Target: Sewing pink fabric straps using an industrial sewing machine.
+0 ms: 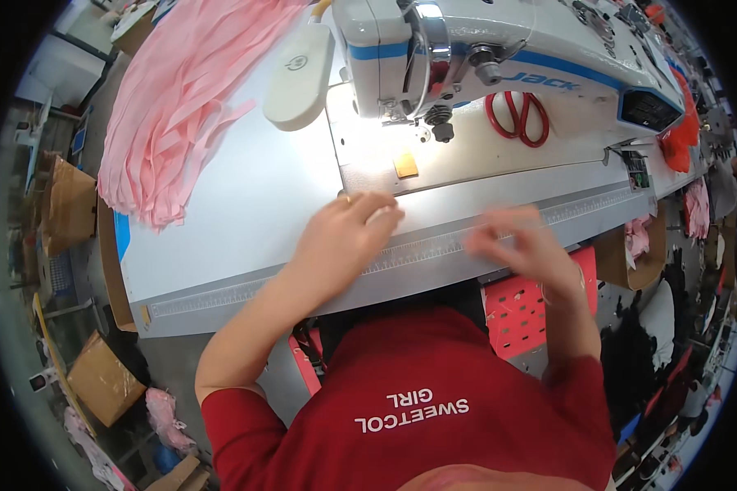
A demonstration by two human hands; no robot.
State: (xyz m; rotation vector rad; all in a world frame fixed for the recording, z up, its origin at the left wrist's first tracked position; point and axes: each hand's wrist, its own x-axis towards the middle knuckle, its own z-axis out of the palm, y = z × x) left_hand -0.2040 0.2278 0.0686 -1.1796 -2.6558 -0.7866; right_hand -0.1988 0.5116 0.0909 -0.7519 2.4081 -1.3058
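Observation:
My left hand [352, 241] rests at the near edge of the sewing machine's bed, fingers curled closed; whether anything is in them is unclear. To its right, my right hand [512, 241] hovers over the grey ruler strip [590, 206], its bent fingers smeared by motion. Above both stands the white-and-blue sewing machine [458, 49], its needle area lit. A small yellow square [405, 165] lies on the bed, and red-handled scissors [517, 119] lie right of the needle area.
A heap of pink strips [160, 139] covers the table's left part, beside a pale rounded unit [297, 78]. Cardboard boxes [70, 204] stand left of the table, another box [639, 258] at right. Red perforated panels [524, 315] sit below the front edge. Red fabric [680, 139] lies at far right.

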